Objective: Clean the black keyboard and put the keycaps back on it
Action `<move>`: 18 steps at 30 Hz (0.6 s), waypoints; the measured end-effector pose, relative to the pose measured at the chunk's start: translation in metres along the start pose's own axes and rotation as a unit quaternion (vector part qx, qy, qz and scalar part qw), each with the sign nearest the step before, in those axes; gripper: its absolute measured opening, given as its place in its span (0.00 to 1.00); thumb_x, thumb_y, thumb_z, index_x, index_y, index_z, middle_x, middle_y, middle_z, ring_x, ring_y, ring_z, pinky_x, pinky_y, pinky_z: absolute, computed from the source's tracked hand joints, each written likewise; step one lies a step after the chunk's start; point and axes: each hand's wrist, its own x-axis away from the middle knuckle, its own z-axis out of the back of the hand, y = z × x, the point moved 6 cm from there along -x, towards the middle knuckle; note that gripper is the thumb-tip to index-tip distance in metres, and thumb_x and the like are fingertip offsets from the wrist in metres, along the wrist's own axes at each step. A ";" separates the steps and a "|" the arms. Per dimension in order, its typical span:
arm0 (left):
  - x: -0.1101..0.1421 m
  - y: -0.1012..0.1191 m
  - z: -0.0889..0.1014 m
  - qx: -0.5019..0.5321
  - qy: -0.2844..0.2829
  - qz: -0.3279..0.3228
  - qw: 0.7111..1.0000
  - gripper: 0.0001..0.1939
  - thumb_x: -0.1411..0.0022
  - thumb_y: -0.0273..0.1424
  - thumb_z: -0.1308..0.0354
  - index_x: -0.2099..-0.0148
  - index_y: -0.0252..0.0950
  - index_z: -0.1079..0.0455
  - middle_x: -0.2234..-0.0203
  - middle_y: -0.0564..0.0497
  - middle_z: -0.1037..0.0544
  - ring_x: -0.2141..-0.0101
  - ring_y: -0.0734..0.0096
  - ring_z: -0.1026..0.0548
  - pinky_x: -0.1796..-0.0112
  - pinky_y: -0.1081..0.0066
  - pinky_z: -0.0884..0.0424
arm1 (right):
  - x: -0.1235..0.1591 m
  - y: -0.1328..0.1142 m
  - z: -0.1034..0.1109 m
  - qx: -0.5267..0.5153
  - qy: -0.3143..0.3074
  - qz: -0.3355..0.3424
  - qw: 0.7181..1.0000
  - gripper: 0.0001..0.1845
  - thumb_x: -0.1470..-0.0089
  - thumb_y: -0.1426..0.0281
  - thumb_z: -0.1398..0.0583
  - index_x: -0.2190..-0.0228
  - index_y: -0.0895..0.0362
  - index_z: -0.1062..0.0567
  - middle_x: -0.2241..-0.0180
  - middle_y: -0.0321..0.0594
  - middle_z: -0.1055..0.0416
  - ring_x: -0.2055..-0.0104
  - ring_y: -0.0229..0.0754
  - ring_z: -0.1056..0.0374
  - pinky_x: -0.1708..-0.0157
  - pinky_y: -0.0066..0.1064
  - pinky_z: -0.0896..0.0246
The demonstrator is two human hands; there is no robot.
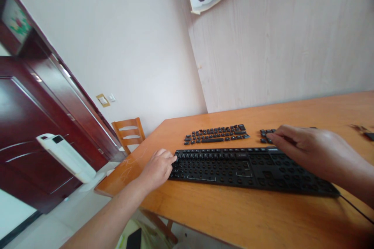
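A black keyboard (210,167) lies across the wooden table, its top rows fitted with keycaps while the lower rows and right-hand section show bare sockets. My left hand (159,167) is closed on the keyboard's left end, fingers curled at its corner. Beyond the keyboard, my right hand (300,140) reaches over from the right, thumb and fingers together beside a small group of loose keycaps (264,132). Whatever sits between those fingertips is hidden. A larger set of loose black keycaps (216,134) lies in rows behind the keyboard, including a long spacebar (212,140).
A cable (356,210) runs from the keyboard's right end. At the table's (198,206) far right is a dark object (369,136). A wooden chair (128,132) stands past the left edge, near a white appliance (67,157). The wall (280,54) borders the table's back.
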 end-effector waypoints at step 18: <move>0.008 0.004 -0.008 -0.017 -0.017 0.030 0.999 0.19 0.38 0.22 0.55 0.51 0.38 0.28 0.67 0.45 0.28 0.61 0.61 0.33 0.58 0.62 0.36 | 0.000 0.000 -0.002 -0.026 -0.008 0.001 1.000 0.23 0.42 0.47 0.52 0.71 0.49 0.28 0.80 0.34 0.29 0.77 0.45 0.30 0.78 0.30 0.51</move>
